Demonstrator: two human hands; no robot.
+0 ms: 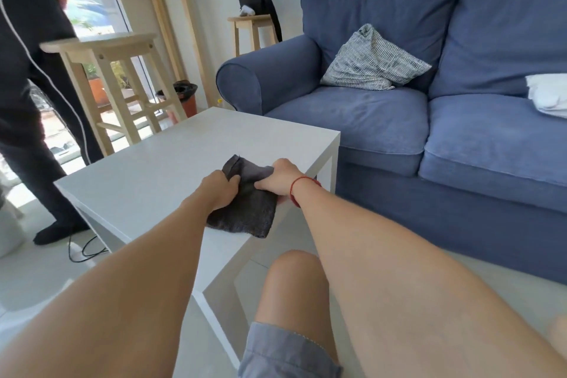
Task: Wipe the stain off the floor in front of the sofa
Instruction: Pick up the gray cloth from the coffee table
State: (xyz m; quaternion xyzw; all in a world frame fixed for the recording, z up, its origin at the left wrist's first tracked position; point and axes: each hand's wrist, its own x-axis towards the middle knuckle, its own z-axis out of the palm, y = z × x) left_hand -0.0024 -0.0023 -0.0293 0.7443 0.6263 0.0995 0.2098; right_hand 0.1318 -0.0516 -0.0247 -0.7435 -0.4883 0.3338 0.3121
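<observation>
One dark grey cloth [245,205], folded and nubby, on the near corner of the white surface [171,169], one edge overhanging. Gripped by both hands: left hand [219,190] clenched on its left side, right hand [280,178] pinching its top. One blue sofa [429,120] beside, two cushions on it.
</observation>
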